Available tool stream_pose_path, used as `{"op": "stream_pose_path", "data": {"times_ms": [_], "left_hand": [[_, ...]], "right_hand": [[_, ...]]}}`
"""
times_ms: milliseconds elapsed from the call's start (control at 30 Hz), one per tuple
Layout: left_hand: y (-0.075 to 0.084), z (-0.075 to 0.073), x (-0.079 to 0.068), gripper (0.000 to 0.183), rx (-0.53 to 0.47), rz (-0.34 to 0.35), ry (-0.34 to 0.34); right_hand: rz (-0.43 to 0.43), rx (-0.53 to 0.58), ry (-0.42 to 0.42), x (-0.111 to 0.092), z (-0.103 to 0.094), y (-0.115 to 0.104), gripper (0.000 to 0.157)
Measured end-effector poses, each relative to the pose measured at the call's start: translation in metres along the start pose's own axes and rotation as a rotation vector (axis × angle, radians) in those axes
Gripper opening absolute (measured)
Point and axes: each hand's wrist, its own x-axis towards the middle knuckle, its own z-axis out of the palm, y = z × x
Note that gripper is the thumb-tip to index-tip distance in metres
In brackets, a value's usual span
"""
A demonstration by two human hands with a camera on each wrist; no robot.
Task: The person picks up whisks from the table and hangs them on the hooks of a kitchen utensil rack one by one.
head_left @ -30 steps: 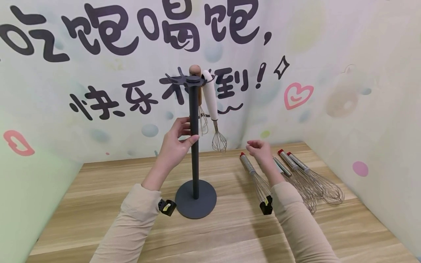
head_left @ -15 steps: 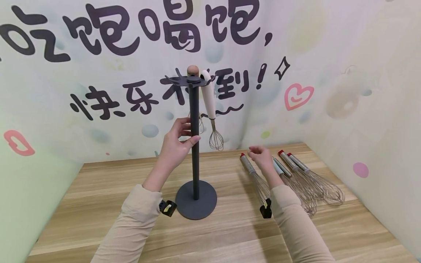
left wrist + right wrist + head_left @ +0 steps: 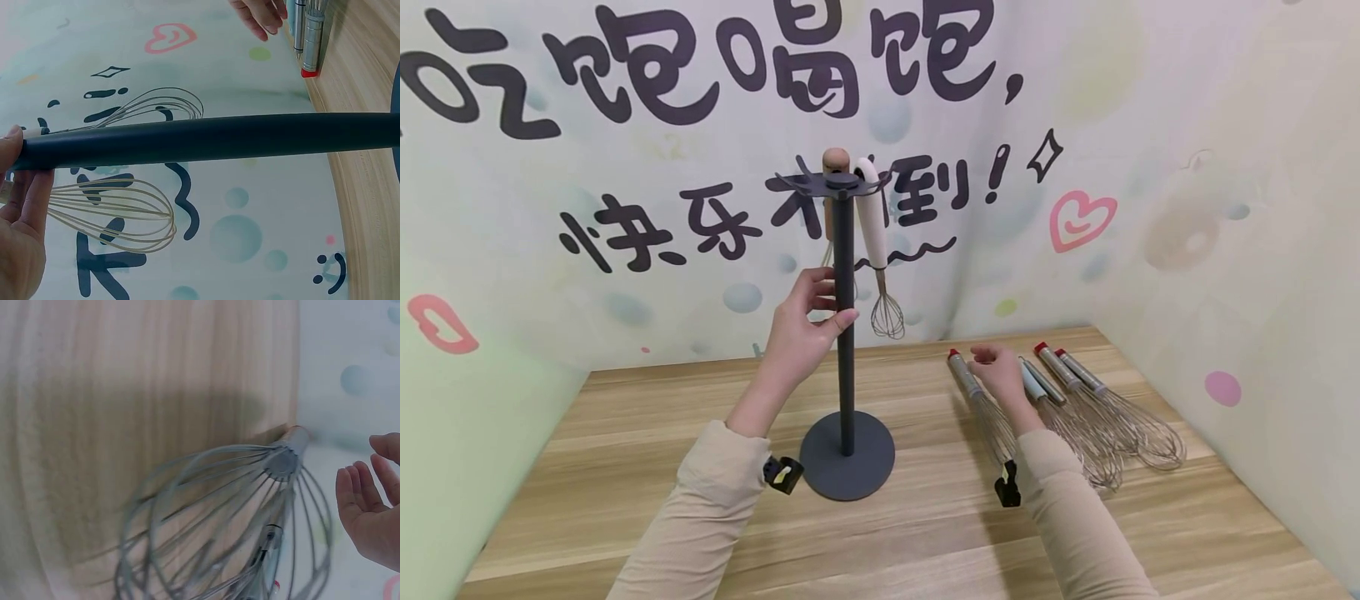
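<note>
My left hand (image 3: 799, 327) grips the upright pole of a dark grey hanging stand (image 3: 847, 375), thumb on the near side and fingers behind. From the stand's hooked top hang a white-handled whisk (image 3: 871, 225) and, behind the pole, a wooden-handled whisk (image 3: 836, 160). In the left wrist view, the pole (image 3: 206, 139) crosses between both wire heads. My right hand (image 3: 997, 373) hovers beside a silver-handled whisk with a red tip (image 3: 963, 373) lying on the table. Its fingers are loosely bent and hold nothing; the right wrist view shows a gap between hand (image 3: 372, 519) and whisk (image 3: 281, 461).
Further right on the wooden table (image 3: 917, 533) lie several more whisks, among them one with a pale blue handle (image 3: 1033, 381) and a red-tipped one (image 3: 1078, 367). A printed wall covering (image 3: 737, 250) stands close behind the table, and another wall rises at the right.
My right hand has lowered toward the silver-handled whisk. Both hanging whisks have shifted left about the stand's top, while my left hand keeps its grip on the pole.
</note>
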Motion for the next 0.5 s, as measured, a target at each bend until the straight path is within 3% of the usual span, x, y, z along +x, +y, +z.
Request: {"op": "stream_pose_path", "data": {"times_ms": [500], "left_hand": [[0.0,0.0,0.0,0.048,-0.01,-0.005,-0.002]], "right_hand": [[0.043,-0.084,-0.047,-0.006,0.008,0.013,0.037]]}}
